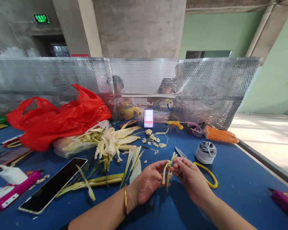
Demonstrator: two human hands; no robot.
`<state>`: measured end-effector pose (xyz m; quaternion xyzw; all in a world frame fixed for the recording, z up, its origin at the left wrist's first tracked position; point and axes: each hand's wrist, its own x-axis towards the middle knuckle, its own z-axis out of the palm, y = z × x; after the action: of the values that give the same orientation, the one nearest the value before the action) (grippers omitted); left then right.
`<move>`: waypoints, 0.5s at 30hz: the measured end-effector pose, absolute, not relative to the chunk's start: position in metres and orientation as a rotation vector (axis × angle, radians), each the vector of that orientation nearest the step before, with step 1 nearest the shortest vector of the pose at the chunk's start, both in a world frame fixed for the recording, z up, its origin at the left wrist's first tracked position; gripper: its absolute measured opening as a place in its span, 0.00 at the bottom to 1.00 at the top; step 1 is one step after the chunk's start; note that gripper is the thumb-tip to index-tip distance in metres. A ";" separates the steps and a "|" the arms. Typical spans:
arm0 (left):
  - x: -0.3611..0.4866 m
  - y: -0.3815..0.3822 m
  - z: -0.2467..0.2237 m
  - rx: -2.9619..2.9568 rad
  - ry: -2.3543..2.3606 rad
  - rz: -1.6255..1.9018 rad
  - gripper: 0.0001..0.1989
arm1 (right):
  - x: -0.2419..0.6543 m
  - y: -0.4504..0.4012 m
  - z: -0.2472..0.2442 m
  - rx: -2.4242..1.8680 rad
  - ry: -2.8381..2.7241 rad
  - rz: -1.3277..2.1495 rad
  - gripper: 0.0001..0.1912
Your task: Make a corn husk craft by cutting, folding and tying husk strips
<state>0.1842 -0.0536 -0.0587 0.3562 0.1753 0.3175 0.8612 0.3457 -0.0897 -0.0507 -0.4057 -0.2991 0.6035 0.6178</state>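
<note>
We have a small knotted bundle of pale husk strips (169,164) raised just above the blue table (244,182), in front of us, with loose ends hanging down. Our left hand (151,179) has its fingers closed around the bundle's left side, and our right hand (190,176) pinches it near the knot. The step in hand looks like tightening or shaping that knot; the next move would call for a steady left grip and a gentle right-hand pull. Scissors (212,180) lie just beside the right hand, near the twine (205,153).
</note>
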 end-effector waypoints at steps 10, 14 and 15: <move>0.190 -0.060 -0.062 1.028 0.455 0.746 0.28 | 0.342 -0.093 -0.049 -0.955 -0.682 1.445 0.15; 0.186 -0.056 -0.063 0.931 0.375 0.683 0.28 | 0.344 -0.092 -0.050 -0.908 -0.665 1.480 0.13; 0.186 -0.055 -0.064 0.883 0.379 0.668 0.28 | 0.344 -0.091 -0.051 -0.900 -0.657 1.489 0.13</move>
<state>0.1860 -0.0548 -0.0636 0.4168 0.1787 0.3153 0.8336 0.3440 -0.0912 -0.0509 -0.3881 -0.2830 0.6419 0.5978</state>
